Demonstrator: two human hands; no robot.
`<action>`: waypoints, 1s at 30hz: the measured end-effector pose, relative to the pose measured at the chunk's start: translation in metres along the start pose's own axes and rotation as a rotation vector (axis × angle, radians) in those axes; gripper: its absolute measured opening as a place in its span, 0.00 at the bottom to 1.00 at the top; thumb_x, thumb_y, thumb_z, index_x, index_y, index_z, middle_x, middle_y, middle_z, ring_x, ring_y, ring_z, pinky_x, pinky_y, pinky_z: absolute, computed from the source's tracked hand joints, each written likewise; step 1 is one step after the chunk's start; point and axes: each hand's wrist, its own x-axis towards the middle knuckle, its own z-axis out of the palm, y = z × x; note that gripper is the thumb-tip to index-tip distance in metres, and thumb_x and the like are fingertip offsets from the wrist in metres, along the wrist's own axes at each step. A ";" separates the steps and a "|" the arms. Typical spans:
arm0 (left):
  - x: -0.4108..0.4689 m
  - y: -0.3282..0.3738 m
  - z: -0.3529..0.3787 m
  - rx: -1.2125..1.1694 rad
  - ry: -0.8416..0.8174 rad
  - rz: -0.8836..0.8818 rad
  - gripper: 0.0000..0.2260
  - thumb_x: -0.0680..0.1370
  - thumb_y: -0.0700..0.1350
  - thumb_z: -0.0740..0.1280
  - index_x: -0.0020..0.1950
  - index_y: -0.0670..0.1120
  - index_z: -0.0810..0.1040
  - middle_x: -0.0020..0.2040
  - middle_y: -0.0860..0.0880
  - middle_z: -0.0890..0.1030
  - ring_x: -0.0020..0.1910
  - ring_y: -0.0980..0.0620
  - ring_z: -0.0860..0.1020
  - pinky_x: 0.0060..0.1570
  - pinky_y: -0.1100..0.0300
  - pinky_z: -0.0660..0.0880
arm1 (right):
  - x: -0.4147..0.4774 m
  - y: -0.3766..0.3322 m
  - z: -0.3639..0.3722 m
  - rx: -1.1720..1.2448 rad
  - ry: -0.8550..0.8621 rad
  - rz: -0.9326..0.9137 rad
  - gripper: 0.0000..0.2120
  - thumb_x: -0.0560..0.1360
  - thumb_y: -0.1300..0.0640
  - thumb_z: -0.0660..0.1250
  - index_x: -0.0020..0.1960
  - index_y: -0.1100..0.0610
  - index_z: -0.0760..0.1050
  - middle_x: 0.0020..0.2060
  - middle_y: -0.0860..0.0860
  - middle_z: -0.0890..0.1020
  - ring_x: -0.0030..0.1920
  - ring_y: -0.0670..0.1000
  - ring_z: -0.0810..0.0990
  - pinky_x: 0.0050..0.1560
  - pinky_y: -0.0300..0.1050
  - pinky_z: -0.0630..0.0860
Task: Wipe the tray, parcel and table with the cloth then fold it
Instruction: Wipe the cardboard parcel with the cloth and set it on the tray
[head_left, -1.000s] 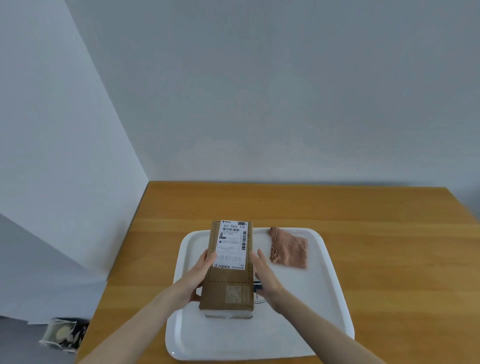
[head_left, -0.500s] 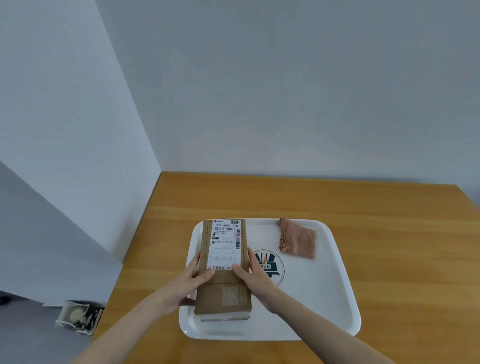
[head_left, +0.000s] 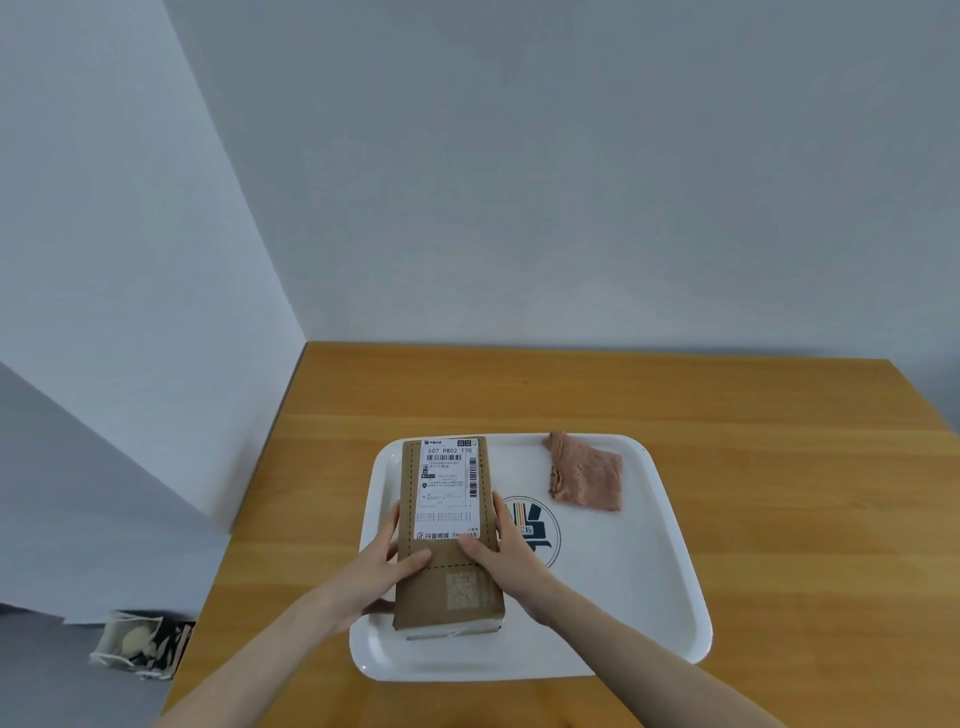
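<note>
A brown cardboard parcel (head_left: 448, 525) with a white shipping label lies lengthwise over the left part of a white tray (head_left: 639, 597). My left hand (head_left: 387, 564) clasps the parcel's left side, thumb on top. On the opposite side my right hand (head_left: 506, 553) grips it, thumb on the label's lower edge. A folded pinkish-brown cloth (head_left: 586, 473) rests at the tray's far right corner, apart from both hands. A round logo printed on the tray shows beside my right hand.
The tray sits on a wooden table (head_left: 779, 415) that meets a grey wall at the back; the table's left edge runs close to the tray. A patterned bag (head_left: 140, 644) lies on the floor at the left.
The parcel, held by both hands, has shifted leftward across the tray, uncovering the round logo. My thumbs have come onto its top. The camera view has also moved.
</note>
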 end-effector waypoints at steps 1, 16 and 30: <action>0.002 -0.002 0.000 0.007 0.002 0.004 0.48 0.57 0.65 0.76 0.68 0.71 0.50 0.64 0.55 0.73 0.62 0.53 0.73 0.45 0.55 0.80 | 0.000 0.000 0.000 -0.006 -0.004 0.002 0.39 0.74 0.48 0.68 0.75 0.44 0.46 0.66 0.44 0.71 0.65 0.46 0.72 0.65 0.50 0.72; 0.010 -0.060 -0.055 0.780 0.441 -0.238 0.16 0.77 0.51 0.66 0.58 0.42 0.71 0.48 0.47 0.77 0.42 0.51 0.75 0.41 0.60 0.72 | -0.054 0.053 -0.176 -0.493 0.867 0.299 0.18 0.77 0.63 0.58 0.67 0.61 0.69 0.61 0.60 0.73 0.60 0.60 0.71 0.57 0.54 0.71; 0.032 -0.054 -0.060 0.608 0.405 -0.414 0.08 0.78 0.42 0.65 0.44 0.41 0.68 0.36 0.43 0.78 0.29 0.48 0.79 0.28 0.58 0.78 | -0.061 0.071 -0.170 -0.547 0.787 0.376 0.04 0.72 0.64 0.67 0.46 0.63 0.77 0.38 0.55 0.80 0.36 0.53 0.76 0.36 0.48 0.76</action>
